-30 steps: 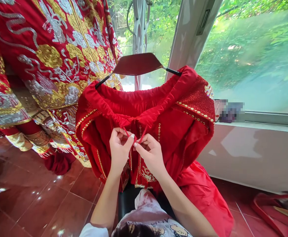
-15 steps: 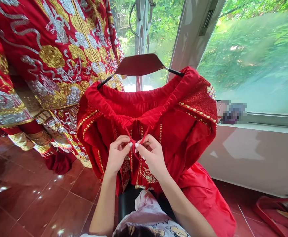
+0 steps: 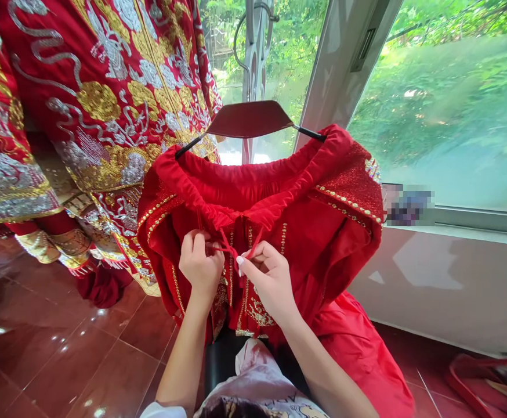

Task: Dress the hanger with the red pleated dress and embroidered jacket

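Observation:
A red garment (image 3: 305, 244) with a gathered waistband and gold beaded trim hangs in front of me on a dark hanger (image 3: 250, 119). Thin red drawstrings (image 3: 227, 244) come out at the front of the waistband and cross in a loose knot or loop. My left hand (image 3: 201, 261) is closed on one string, drawing it out to the left. Pinched between thumb and fingers of my right hand (image 3: 266, 270) is the string by the crossing. The exact shape of the knot is partly hidden by my fingers.
Red garments with gold and silver embroidery (image 3: 105, 104) hang close by on the left. Behind the hanger stands a grey metal post (image 3: 257, 58) by the windows. Red fabric (image 3: 362, 354) spreads at lower right above the tiled floor (image 3: 83, 360).
My left hand has moved left, away from the crossing, pulling a string taut. My right hand stays near the crossing, still pinching. The view has shifted slightly.

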The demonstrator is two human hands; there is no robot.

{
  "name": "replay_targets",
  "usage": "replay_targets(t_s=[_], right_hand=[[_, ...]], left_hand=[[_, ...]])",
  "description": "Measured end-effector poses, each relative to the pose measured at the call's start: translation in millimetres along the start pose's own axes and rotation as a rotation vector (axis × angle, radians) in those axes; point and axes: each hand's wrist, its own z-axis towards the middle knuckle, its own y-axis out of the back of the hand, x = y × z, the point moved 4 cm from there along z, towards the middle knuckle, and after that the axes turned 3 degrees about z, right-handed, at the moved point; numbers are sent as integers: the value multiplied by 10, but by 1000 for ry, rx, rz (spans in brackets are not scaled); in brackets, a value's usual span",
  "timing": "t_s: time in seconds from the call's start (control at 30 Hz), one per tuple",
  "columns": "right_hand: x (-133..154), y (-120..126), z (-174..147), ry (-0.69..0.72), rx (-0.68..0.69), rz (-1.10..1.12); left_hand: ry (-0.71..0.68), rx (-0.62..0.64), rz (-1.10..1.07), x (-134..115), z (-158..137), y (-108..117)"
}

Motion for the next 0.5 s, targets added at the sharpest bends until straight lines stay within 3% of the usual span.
replay_targets(t_s=[0.23,0.37,0.5], right_hand=[[62,5,2,19,11,-41],[188,58,-16,70,-36,-82],[259,89,-12,97,-56,-113]], left_hand=[[-123,118,151,230,-3,74],[-30,464,265,433,3,158],[-124,861,-28,304,-3,275]])
